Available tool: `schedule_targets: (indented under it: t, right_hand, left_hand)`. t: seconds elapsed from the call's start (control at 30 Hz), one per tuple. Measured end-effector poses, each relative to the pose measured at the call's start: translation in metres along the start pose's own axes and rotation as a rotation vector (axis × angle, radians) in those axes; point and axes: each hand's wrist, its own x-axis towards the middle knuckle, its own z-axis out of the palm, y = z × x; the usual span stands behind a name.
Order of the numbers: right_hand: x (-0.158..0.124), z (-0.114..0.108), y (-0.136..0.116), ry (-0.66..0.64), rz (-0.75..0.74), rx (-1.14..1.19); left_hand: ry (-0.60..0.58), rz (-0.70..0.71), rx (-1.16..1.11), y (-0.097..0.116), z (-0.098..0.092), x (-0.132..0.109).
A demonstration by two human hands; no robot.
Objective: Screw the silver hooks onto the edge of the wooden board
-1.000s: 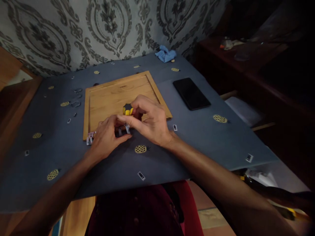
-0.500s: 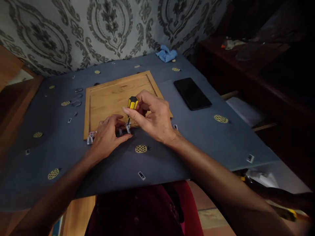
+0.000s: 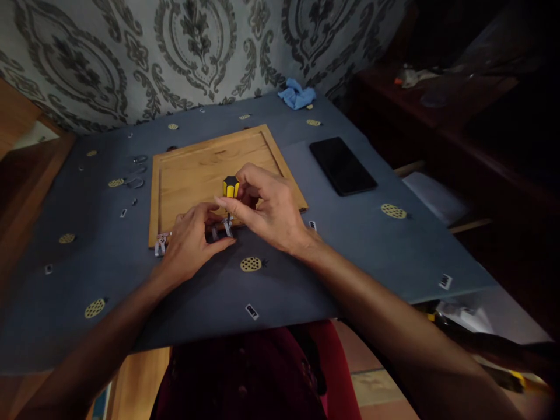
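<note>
A wooden panel [image 3: 205, 166] with a raised frame lies on the cloth-covered table. Its near edge carries a small metal bracket [image 3: 228, 226], and a second, similar bracket [image 3: 160, 245] is fixed at the near left corner. My left hand [image 3: 190, 242] is closed around the panel's near edge at the first bracket, thumb in front and fingers behind. My right hand [image 3: 273, 213] pinches a screwdriver [image 3: 230, 187] with a yellow and black handle. The screwdriver stands nearly upright, its shaft pointing down at the bracket between my hands; the exact contact of its tip is too small to make out.
Several small metal rings or clips [image 3: 136, 182] lie left of the panel. A black phone [image 3: 342, 166] rests to the right, and a crumpled blue cloth [image 3: 297, 94] sits at the back. Behind the table hangs a patterned curtain or wallpaper [image 3: 192, 52].
The screwdriver handle has shifted slightly left and down and stands more upright, with my right hand moving along. My left hand and the panel have stayed almost in place.
</note>
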Motion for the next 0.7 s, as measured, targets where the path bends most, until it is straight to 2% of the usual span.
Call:
schedule_targets:
  t: [0.27,0.4,0.53,0.7]
  right_hand:
    - [0.0028,-0.0074,-0.002,-0.194,0.095,0.239]
    - [0.0034,-0.0087,-0.0022,-0.241,0.092,0.276]
    - [0.0018,-0.0066,-0.003,-0.22,0.07,0.277]
    - [-0.0034,0.0013,-0.0029,-0.067,-0.011,0.044]
  left_hand:
    - [0.028,0.022,0.023,-0.0003,-0.0002,0.0009]
    - [0.047,0.031,0.051,-0.0006,0.0001,0.0009]
    - [0.048,0.039,0.073,-0.0015,0.0003,0.0008]
    - [0.052,0.02,0.109,-0.0026,0.0011,0.0004]
